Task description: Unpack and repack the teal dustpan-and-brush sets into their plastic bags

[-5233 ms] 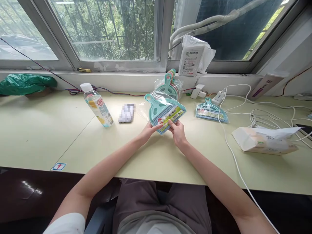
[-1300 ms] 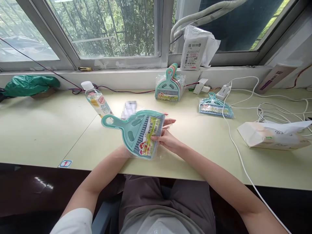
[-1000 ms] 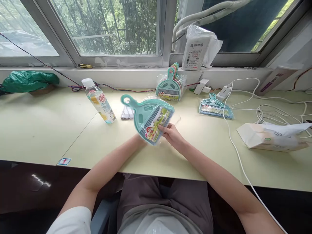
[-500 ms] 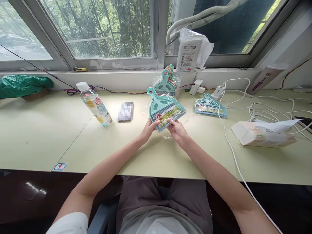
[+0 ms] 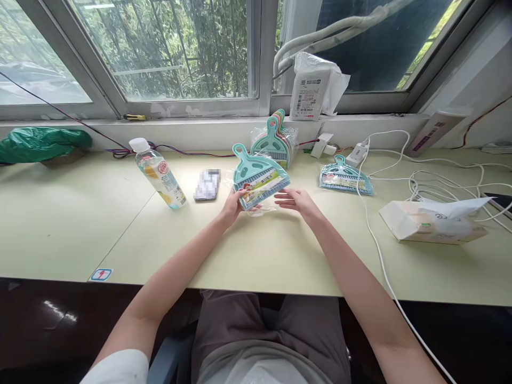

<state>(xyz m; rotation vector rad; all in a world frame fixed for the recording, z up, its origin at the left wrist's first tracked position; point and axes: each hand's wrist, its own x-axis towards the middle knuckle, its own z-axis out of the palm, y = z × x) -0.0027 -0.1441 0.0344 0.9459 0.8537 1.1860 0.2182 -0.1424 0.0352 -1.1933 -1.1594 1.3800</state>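
My left hand (image 5: 232,207) grips the lower left corner of a mint-green mini dustpan and brush set (image 5: 260,178), wrapped in clear plastic with a printed label. The set is tilted, its handle pointing up and left. Just off its lower right side, my right hand (image 5: 298,202) is open with fingers stretched toward it and nothing held. Loose clear wrap (image 5: 262,212) hangs below the set. Behind stands a stack of similar wrapped dustpans (image 5: 276,138) against the wall. Another wrapped dustpan set (image 5: 346,177) lies on the table to the right.
On the left are a drink bottle (image 5: 160,176), a blurred small item (image 5: 207,185) and a green plastic bag (image 5: 40,144). To the right, a tissue pack (image 5: 434,224) lies near tangled white cables (image 5: 432,184). A wrapped white box (image 5: 310,96) stands on the window sill.
My right hand has let go of the dustpan set and moved slightly right, its fingers now spread. My left hand has carried the set a little to the left.
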